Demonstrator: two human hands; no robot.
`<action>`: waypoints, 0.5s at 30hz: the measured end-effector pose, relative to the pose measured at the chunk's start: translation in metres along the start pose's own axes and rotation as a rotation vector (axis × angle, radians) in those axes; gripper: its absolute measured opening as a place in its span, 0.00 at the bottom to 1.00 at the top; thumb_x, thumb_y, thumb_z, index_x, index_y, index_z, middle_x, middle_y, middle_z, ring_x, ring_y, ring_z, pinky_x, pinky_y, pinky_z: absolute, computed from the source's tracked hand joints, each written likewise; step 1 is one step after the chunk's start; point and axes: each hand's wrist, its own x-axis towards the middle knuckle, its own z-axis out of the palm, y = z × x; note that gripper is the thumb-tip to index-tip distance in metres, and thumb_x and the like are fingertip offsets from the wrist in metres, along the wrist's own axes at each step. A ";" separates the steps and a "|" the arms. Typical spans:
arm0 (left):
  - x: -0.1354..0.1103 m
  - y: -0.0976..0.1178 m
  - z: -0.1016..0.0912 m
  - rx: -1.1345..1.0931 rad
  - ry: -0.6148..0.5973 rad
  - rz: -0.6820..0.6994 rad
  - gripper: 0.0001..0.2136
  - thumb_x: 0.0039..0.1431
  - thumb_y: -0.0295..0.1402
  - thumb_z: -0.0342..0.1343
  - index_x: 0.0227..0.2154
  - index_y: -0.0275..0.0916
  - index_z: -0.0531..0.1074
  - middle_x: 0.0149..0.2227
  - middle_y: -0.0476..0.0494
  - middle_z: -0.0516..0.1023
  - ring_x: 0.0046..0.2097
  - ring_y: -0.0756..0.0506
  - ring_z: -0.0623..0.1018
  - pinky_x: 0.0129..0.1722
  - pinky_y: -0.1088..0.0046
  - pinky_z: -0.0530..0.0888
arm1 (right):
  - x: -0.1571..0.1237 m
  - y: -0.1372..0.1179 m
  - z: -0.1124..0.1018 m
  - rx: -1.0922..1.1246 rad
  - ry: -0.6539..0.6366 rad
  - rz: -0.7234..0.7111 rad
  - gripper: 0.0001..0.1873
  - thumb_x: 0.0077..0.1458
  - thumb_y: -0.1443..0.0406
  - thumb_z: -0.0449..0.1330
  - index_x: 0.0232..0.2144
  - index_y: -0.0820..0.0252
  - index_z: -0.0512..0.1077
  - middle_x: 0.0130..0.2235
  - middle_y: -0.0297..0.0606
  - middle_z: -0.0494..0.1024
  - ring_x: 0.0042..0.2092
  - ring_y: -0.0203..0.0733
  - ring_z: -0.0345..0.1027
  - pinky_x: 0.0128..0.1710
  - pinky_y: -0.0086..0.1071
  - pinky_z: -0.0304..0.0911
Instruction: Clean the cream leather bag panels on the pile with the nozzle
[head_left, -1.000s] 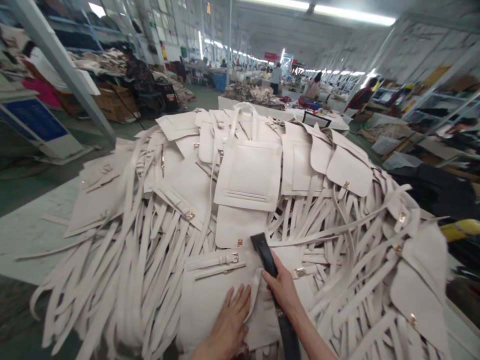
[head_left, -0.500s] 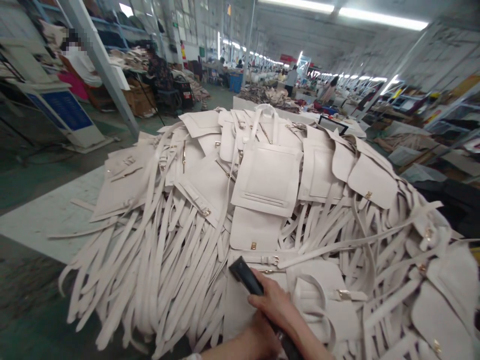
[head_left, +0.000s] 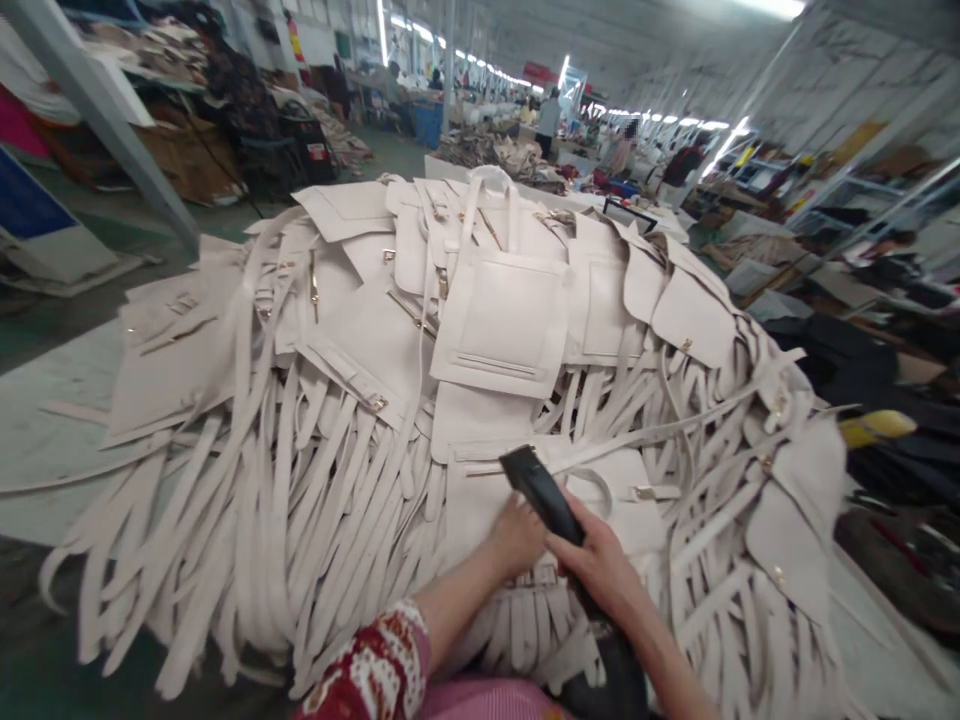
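My right hand is wrapped round a black hand-held tool with a flat, wide head, which points up and away over the pile. Just left of the tool, my left hand lies low with curled fingers, partly hidden behind it; what they pinch does not show. Beneath both hands spreads an off-white bag panel with a gold zip line. Around it lies a large heap of off-white bag pieces, among them a stitched panel and many loose straps hanging toward me.
A pale table top shows at the left under the heap. A metal post rises at the left. Dark material and a yellow object lie at the right. People work at tables farther back, beyond a blue bin.
The view has swung right and down. My left hand has come forward beside the tool's head, and my lap now shows. The tool stays in my right hand.
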 end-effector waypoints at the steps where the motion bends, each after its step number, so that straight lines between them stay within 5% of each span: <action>1: 0.011 -0.006 -0.007 0.023 -0.041 0.043 0.24 0.54 0.31 0.48 0.55 0.40 0.56 0.58 0.42 0.57 0.60 0.38 0.51 0.58 0.51 0.45 | -0.011 0.010 -0.019 0.021 0.090 0.059 0.36 0.46 0.62 0.53 0.57 0.60 0.50 0.20 0.27 0.68 0.18 0.34 0.59 0.18 0.25 0.56; 4: 0.035 -0.021 -0.029 0.084 -0.195 0.153 0.23 0.51 0.26 0.49 0.52 0.37 0.58 0.58 0.39 0.56 0.61 0.37 0.48 0.56 0.47 0.46 | -0.045 0.047 -0.061 0.013 0.280 0.223 0.36 0.47 0.60 0.53 0.58 0.60 0.48 0.15 0.25 0.64 0.17 0.35 0.58 0.17 0.26 0.55; 6: 0.043 -0.028 -0.041 0.106 -0.267 0.219 0.22 0.49 0.21 0.47 0.49 0.38 0.61 0.56 0.42 0.60 0.60 0.40 0.50 0.56 0.54 0.51 | -0.066 0.077 -0.070 0.030 0.255 0.254 0.36 0.46 0.61 0.54 0.57 0.62 0.50 0.16 0.26 0.65 0.18 0.35 0.58 0.17 0.27 0.56; 10: 0.052 -0.033 -0.053 0.114 -0.315 0.292 0.21 0.45 0.19 0.47 0.44 0.39 0.65 0.53 0.45 0.64 0.60 0.43 0.53 0.57 0.65 0.53 | -0.091 0.124 -0.055 0.179 0.094 0.303 0.38 0.43 0.62 0.54 0.57 0.65 0.50 0.19 0.28 0.68 0.17 0.34 0.57 0.16 0.27 0.54; 15: 0.051 -0.029 -0.055 0.134 -0.303 0.251 0.25 0.43 0.18 0.49 0.47 0.40 0.63 0.55 0.45 0.62 0.60 0.44 0.53 0.57 0.67 0.53 | -0.078 0.134 -0.041 0.273 0.113 0.277 0.36 0.45 0.61 0.54 0.57 0.64 0.51 0.19 0.27 0.67 0.17 0.34 0.58 0.18 0.27 0.56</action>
